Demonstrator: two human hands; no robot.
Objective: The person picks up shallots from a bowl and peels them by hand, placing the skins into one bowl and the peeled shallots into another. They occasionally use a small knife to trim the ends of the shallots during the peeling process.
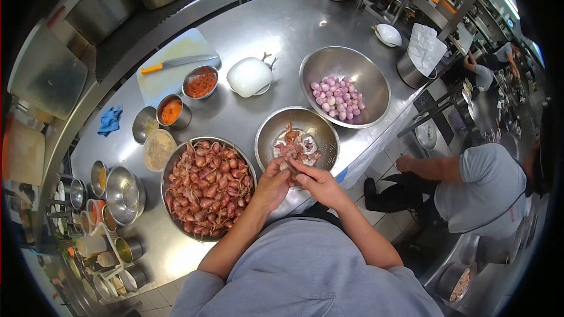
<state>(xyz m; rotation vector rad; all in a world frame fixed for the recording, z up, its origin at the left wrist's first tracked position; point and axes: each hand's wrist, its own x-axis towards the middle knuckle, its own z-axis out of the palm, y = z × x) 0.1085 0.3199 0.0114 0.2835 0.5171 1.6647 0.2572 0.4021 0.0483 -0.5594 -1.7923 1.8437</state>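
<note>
My left hand [272, 186] and my right hand [319, 184] meet over the near rim of a perforated steel bowl [266, 139]. Their fingertips are closed together on a small pale shallot [284, 166], mostly hidden by the fingers. Reddish skins and peelings [298, 145] lie in that bowl. To the left, a large steel bowl [254, 168] is heaped with unpeeled brown-red shallots [205, 188]. Beyond on the right, a wide steel bowl [376, 76] holds peeled pink-purple shallots [339, 98].
A knife [176, 63] lies on a white cutting board [194, 44]. Nearby are steel pots of orange food [171, 111] and shredded food [200, 83], a tied white bag [251, 76] and a blue cloth [110, 121]. A person in grey [482, 191] stands at right.
</note>
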